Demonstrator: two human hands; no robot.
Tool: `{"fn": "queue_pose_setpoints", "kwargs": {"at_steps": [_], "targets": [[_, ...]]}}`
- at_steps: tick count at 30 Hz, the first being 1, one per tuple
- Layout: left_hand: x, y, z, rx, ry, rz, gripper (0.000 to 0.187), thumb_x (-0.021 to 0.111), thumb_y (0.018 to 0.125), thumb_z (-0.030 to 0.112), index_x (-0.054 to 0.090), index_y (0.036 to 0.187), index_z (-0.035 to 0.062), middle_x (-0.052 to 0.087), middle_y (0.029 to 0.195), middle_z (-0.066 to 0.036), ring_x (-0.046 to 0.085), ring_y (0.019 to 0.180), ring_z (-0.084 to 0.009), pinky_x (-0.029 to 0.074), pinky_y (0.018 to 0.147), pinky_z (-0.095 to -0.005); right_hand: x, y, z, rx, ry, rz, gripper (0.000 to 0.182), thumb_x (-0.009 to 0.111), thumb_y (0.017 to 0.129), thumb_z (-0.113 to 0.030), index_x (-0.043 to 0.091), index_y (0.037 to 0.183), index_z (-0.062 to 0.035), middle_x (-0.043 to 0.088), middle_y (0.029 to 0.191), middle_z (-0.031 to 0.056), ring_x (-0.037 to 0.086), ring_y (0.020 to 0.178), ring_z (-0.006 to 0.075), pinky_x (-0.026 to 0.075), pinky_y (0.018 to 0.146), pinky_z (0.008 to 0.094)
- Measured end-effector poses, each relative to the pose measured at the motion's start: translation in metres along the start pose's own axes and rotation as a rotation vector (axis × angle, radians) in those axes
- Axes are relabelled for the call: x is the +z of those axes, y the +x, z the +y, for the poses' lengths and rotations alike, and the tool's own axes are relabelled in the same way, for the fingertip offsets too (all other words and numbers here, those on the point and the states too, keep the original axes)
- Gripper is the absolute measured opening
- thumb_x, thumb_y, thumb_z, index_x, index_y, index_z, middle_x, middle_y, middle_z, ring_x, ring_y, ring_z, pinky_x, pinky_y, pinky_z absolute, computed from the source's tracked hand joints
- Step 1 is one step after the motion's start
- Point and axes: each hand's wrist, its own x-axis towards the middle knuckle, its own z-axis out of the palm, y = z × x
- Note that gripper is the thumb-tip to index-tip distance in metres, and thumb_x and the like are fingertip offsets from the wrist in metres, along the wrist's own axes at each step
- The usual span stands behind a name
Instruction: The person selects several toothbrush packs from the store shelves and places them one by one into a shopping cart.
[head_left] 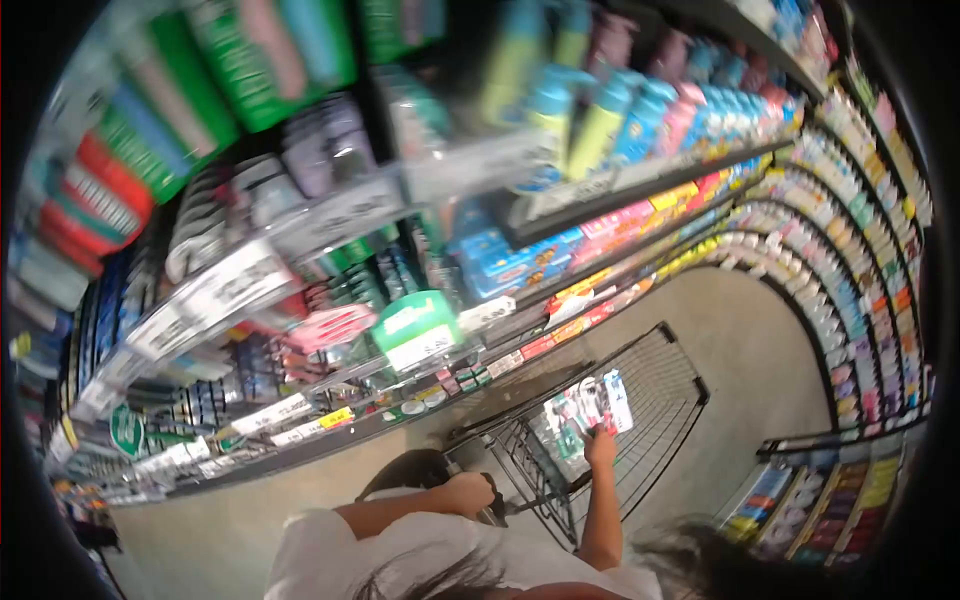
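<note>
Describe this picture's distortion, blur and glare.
Head view: fisheye distortion bows the product rows at right, corners black; head view: upper green boxes are blurred; head view: white price labels look washed out; head view: packs at the right hand show no legible print.

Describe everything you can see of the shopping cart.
The shopping cart stands upright on the gray floor ahead. Its dark, open wire basket looks metallic, with thicker black corner caps at the far end. The left grip appears closed on the cart's near end; the right grip holds packages over the basket, hiding part of it; contact there is unclear.
</note>
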Motion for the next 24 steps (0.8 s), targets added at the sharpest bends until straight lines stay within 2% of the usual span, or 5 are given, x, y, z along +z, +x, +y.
{"fn": "queue_pose_setpoints", "kwargs": {"at_steps": [3, 8, 12, 15, 24], "targets": [[0.003, 0.004, -0.008, 0.028, 0.064, -0.016, 0.025, 0.067, 0.060, 0.023, 0.068, 0.074, 0.0020, 0.066, 0.079, -0.016, 0.064, 0.078, -0.0323, 0.051, 0.065, -0.0414, -0.039, -0.016, -0.015, -0.156, 0.098, 0.165, 0.032, 0.066, 0.077, -0.027, 0.058, 0.102, -0.0089, 0.062, 0.092, 0.0156, 0.061, 0.087, 0.0350, 0.047, 0.074, 0.0449], [-0.004, 0.004, -0.019, 0.062, 0.062, -0.063, 0.027, 0.066, 0.061, 0.021, 0.069, 0.081, 0.0037, 0.066, 0.082, -0.016, 0.064, 0.081, -0.0328, 0.051, 0.067, -0.0439, -0.150, -0.065, -0.118, -0.328, 0.178, 0.298, 0.025, 0.064, 0.079, -0.018, 0.056, 0.098, -0.0039, 0.062, 0.084, 0.0192, 0.061, 0.081, 0.0330, 0.046, 0.067, 0.0398], [-0.010, -0.002, -0.017, -0.008, 0.023, -0.084, 0.026, 0.067, 0.060, 0.023, 0.070, 0.081, 0.0065, 0.066, 0.082, -0.014, 0.064, 0.081, -0.0334, 0.051, 0.067, -0.0431, -0.226, -0.089, -0.206, -0.618, 0.789, 0.282, 0.019, 0.060, 0.085, -0.016, 0.053, 0.098, -0.0023, 0.054, 0.073, 0.0086, 0.050, 0.065, 0.0118, 0.039, 0.057, 0.0264], [0.010, 0.007, -0.022, 0.004, 0.025, -0.027, 0.023, 0.067, 0.059, 0.024, 0.068, 0.075, 0.0074, 0.066, 0.075, -0.013, 0.063, 0.075, -0.0338, 0.050, 0.063, -0.0432, -0.241, -0.078, -0.262, -0.800, 1.015, 0.342, 0.021, 0.057, 0.088, -0.016, 0.052, 0.101, -0.0007, 0.052, 0.076, 0.0001, 0.046, 0.069, 0.0069, 0.038, 0.060, 0.0226], [0.025, 0.011, -0.029, -0.043, 0.002, 0.013, 0.026, 0.069, 0.059, 0.018, 0.070, 0.081, 0.0047, 0.066, 0.084, -0.016, 0.064, 0.084, -0.0322, 0.051, 0.071, -0.0404, -0.264, -0.066, -0.351, -0.901, 1.323, 0.325, 0.024, 0.056, 0.089, -0.011, 0.050, 0.110, 0.0007, 0.056, 0.094, 0.0015, 0.050, 0.085, 0.0069, 0.040, 0.074, 0.0214]]}}
